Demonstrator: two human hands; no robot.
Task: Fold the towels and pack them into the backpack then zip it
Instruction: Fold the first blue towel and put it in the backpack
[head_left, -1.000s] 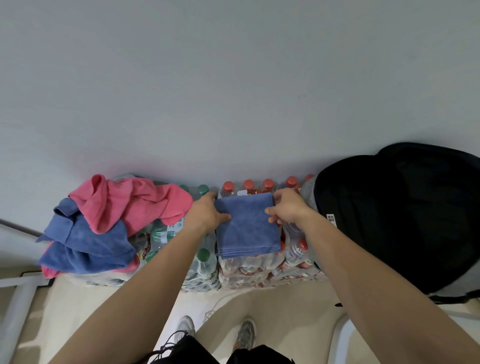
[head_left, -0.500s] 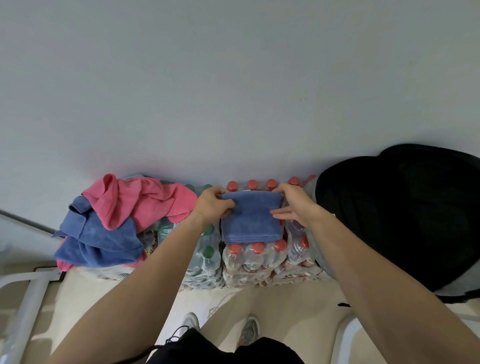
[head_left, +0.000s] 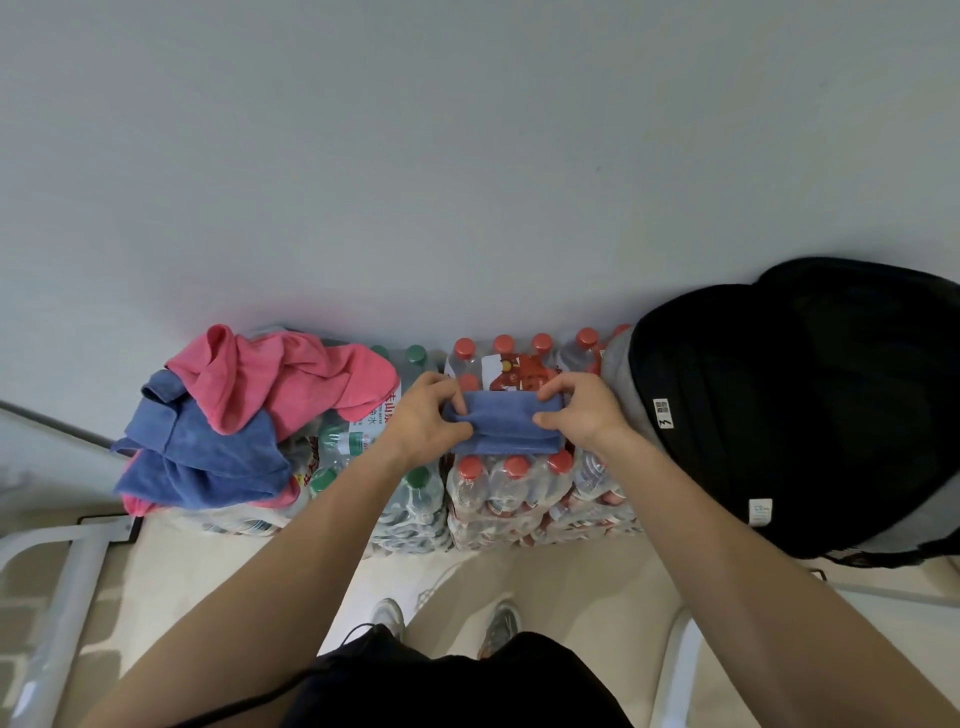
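Head view:

- Folded blue towel (head_left: 501, 428): a narrow band doubled over on itself, lying crosswise on top of the red-capped bottle pack (head_left: 514, 488), held at both short ends.
- Left hand (head_left: 423, 421): grips the towel's left end. The fingers (head_left: 441, 387) are curled over the far edge and the thumb closes in from the near side, so the cloth sits pinched between them.
- Right hand (head_left: 584, 410): grips the towel's right end in the same way. Its curled fingers lie on the far upper edge and its thumb (head_left: 545, 418) presses the near fold.
- Backpack (head_left: 779, 405): black with a grey rim and two small white labels. It stands just beside the right hand and against the wall (head_left: 467, 156).
- Pink towel (head_left: 291, 379): unfolded and crumpled, heaped to the left of the left hand.
- Loose blue towel (head_left: 208, 457): unfolded, bunched under and in front of the pink one.
- Green-capped bottle pack (head_left: 410, 493): shrink-wrapped, between the heap and the red-capped pack, below the left wrist.
- Shoes (head_left: 389, 616): a pair on the pale floor (head_left: 571, 587), near the packs.
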